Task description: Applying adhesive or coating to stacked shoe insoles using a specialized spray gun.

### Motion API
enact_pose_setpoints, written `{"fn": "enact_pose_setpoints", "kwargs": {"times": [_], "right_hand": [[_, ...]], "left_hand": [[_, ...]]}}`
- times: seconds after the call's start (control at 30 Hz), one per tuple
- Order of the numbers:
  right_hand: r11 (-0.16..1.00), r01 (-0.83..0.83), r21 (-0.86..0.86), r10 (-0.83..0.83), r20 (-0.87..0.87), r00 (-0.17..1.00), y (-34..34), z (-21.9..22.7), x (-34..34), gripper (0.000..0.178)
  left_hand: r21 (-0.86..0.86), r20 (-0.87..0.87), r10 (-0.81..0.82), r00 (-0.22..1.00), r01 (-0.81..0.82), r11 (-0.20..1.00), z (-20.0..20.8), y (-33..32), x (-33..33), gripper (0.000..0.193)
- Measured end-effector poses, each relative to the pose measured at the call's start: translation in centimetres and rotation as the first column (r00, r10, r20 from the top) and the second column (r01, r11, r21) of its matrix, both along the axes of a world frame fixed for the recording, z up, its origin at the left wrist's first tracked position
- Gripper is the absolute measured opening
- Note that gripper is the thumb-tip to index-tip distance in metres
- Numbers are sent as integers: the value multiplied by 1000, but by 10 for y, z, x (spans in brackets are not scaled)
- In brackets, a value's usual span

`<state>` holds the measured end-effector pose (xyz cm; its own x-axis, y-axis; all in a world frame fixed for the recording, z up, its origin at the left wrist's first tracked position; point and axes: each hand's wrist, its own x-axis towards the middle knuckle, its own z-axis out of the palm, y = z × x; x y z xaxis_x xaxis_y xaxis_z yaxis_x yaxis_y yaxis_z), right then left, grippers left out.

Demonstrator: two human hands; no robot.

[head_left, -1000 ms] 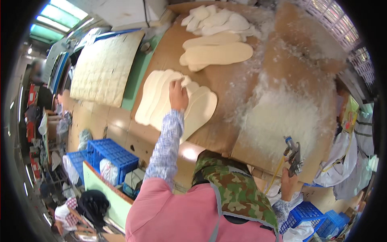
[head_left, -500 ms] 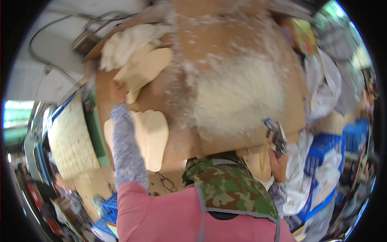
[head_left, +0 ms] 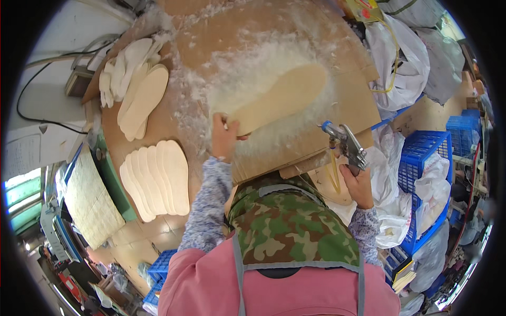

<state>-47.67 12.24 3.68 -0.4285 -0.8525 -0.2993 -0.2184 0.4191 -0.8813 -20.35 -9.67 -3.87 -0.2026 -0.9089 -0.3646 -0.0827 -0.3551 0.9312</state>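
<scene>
My left hand [head_left: 225,138] pinches one end of a pale cream insole [head_left: 287,95], which lies slantwise over the whitened middle of a brown cardboard sheet [head_left: 348,113]. My right hand [head_left: 359,185] is wrapped round the handle of a metal spray gun [head_left: 345,145]; its blue nozzle points left toward the cardboard. A yellowish hose [head_left: 333,171] hangs below the gun. On the left lies an overlapping fan of cream insoles [head_left: 158,179]. Beyond it is a loose pile of insoles [head_left: 143,100], apart from both hands.
White fluffy residue covers much of the cardboard. At the right are blue plastic crates [head_left: 421,145] and white plastic bags [head_left: 398,58]. A pale padded board [head_left: 92,197] leans at the left, and a black cable [head_left: 23,105] runs along the far left.
My left hand has moved right from the insole pile to the middle, bringing one insole with it. The spray gun stays in my right hand. The whole view has shifted.
</scene>
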Motion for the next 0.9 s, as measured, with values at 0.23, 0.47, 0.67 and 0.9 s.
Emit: {"fn": "enact_pose_setpoints", "kwargs": {"times": [0.23, 0.47, 0.67, 0.9], "right_hand": [[943, -329, -54, 330, -1, 944, -50, 19, 40, 36], [856, -517, -15, 516, -21, 856, -85, 12, 70, 35], [892, -451, 28, 452, -54, 890, -93, 10, 58, 32], [948, -318, -11, 305, -258, 917, -94, 4, 25, 30]], "left_hand": [[3, 25, 106, 994, -106, 994, -31, 38, -6, 38], [141, -131, 223, 966, -205, 969, -33, 35, 0, 44], [140, -104, 175, 979, -160, 977, -35, 32, 3, 46], [86, -41, 179, 983, -175, 981, -42, 30, 3, 42]]}}
